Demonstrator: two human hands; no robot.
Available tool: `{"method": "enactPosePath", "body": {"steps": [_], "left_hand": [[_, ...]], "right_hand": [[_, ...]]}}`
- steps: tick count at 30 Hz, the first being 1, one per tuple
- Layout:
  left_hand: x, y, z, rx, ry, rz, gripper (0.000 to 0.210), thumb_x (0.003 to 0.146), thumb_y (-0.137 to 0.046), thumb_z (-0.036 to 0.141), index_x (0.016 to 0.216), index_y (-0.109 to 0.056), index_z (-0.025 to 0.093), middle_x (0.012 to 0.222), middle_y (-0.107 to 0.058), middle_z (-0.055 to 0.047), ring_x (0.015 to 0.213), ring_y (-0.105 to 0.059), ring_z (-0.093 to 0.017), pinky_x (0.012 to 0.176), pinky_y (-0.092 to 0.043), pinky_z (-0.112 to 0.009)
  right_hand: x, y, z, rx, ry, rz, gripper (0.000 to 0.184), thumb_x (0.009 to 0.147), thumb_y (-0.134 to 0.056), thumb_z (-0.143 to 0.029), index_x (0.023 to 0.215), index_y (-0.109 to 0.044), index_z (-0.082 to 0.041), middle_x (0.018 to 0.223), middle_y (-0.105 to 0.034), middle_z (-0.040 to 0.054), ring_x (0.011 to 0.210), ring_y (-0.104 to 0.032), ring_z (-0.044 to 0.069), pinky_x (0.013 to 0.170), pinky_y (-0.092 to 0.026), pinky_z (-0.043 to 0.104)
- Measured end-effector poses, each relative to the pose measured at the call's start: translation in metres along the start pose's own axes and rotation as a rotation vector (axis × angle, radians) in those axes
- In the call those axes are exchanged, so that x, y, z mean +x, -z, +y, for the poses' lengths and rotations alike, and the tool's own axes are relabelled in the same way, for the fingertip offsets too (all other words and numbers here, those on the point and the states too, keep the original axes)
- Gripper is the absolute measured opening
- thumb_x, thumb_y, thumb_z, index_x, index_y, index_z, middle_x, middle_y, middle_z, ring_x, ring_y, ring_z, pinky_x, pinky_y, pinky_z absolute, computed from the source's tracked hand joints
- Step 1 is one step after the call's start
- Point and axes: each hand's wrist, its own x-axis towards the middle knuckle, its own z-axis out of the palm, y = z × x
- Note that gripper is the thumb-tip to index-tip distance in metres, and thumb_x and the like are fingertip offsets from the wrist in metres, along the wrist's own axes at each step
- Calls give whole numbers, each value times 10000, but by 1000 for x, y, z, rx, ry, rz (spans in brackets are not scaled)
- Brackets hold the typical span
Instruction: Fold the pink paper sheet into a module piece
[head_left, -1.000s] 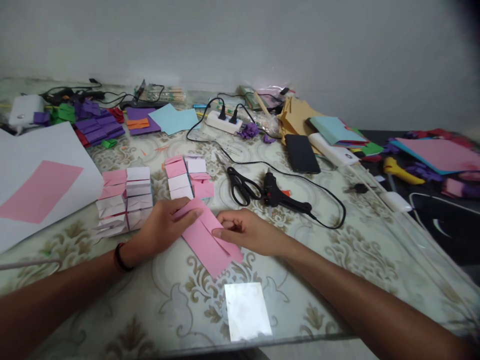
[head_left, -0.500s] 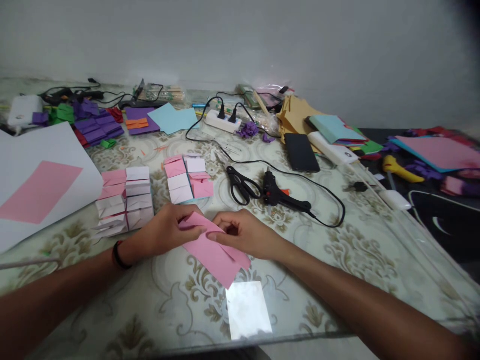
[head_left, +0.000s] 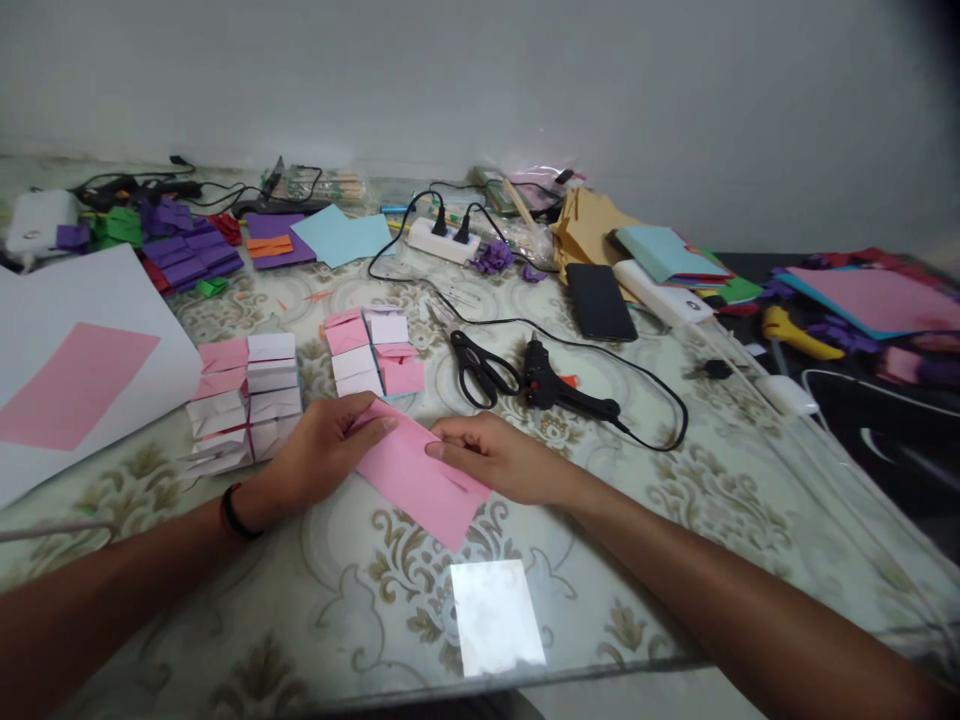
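Between my hands is a sheet of pink paper (head_left: 420,480), folded over along its far long edge. My left hand (head_left: 322,445) pinches its left end, thumb on top. My right hand (head_left: 495,455) grips the fold toward the right end, with thumb and fingers on either side of the paper. Behind my left hand lie two blocks of folded paper, one larger pink and white block (head_left: 244,400) and a smaller pink and white block (head_left: 375,352). A white square (head_left: 497,617) shows on the table just in front of the paper.
Black scissors (head_left: 484,368) and a black glue gun (head_left: 566,385) with its cord lie beyond my right hand. Farther back are a white power strip (head_left: 444,240) and a black phone (head_left: 600,302). A large white sheet (head_left: 135,285) carrying a pink piece is at left.
My hands have spread apart along the pink paper, the left shifting left and slightly away, the right slightly right. More of the paper's upper face now shows between them.
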Motion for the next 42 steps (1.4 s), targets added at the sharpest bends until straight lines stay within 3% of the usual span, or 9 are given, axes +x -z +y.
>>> {"method": "enactPosePath", "body": {"steps": [3, 9, 16, 22, 28, 32, 34, 38, 42], "left_hand": [[1, 1, -3, -14, 25, -34, 385, 980, -581, 461, 720, -580, 176, 629, -462, 38, 610, -414, -117, 551, -287, -253], [3, 4, -5, -79, -11, -155, 265, 937, -730, 435, 1035, -755, 189, 946, -765, -26, 845, -656, -173, 705, -481, -253], [4, 6, -5, -133, 30, -39, 302, 923, -729, 463, 946, -739, 162, 825, -715, -8, 752, -600, -151, 630, -439, -233], [7, 9, -4, -157, 39, 26, 307, 939, -672, 458, 940, -735, 158, 864, -727, -31, 786, -615, -171, 657, -455, -254], [10, 14, -7, -51, 26, 169, 291, 939, -650, 445, 931, -736, 166, 775, -672, -4, 688, -530, -147, 605, -394, -256], [9, 13, -8, -35, 4, 131, 319, 962, -633, 462, 897, -712, 160, 766, -652, -1, 699, -538, -148, 616, -397, -261], [7, 13, -6, -27, -20, 45, 317, 975, -633, 460, 907, -712, 161, 814, -692, -14, 744, -588, -161, 650, -429, -268], [4, 12, 1, -9, -117, -133, 238, 979, -647, 388, 1099, -732, 202, 1063, -787, -38, 1004, -708, -209, 905, -527, -302], [3, 9, 4, 45, -143, -161, 260, 968, -621, 337, 1185, -721, 234, 1149, -796, -36, 1079, -722, -216, 986, -538, -323]], "right_hand": [[1, 2, 0, -38, 13, -32, 513, 1025, -537, -629, 782, -526, -177, 645, -360, -66, 580, -312, 64, 538, -243, 233], [1, 5, 1, -109, 48, -48, 538, 1025, -547, -616, 715, -431, -192, 632, -327, -66, 585, -289, 65, 543, -231, 237], [1, 8, 3, 1, 13, -70, 495, 1019, -585, -583, 747, -496, -179, 631, -343, -80, 568, -291, 49, 526, -239, 223], [2, 8, 3, 211, -37, -141, 497, 1006, -597, -636, 888, -600, -154, 720, -646, -30, 564, -550, 48, 585, -487, 199], [1, 7, 10, 322, -67, -170, 547, 982, -616, -681, 960, -628, -135, 742, -719, 7, 535, -620, 57, 571, -553, 199], [1, 7, 9, 292, -25, -155, 486, 1011, -616, -611, 975, -648, -127, 749, -709, -4, 527, -588, 40, 560, -530, 184], [1, 6, 8, 253, 6, -104, 431, 1015, -638, -555, 1025, -676, -125, 702, -671, -31, 540, -564, 34, 559, -499, 166], [1, 1, 7, 284, -6, -77, 445, 974, -693, -559, 1114, -687, -136, 697, -668, -32, 623, -649, 77, 600, -550, 193], [0, -4, 8, 211, -18, -49, 443, 952, -716, -580, 1053, -694, -149, 688, -674, -31, 610, -652, 80, 605, -558, 200]]}}
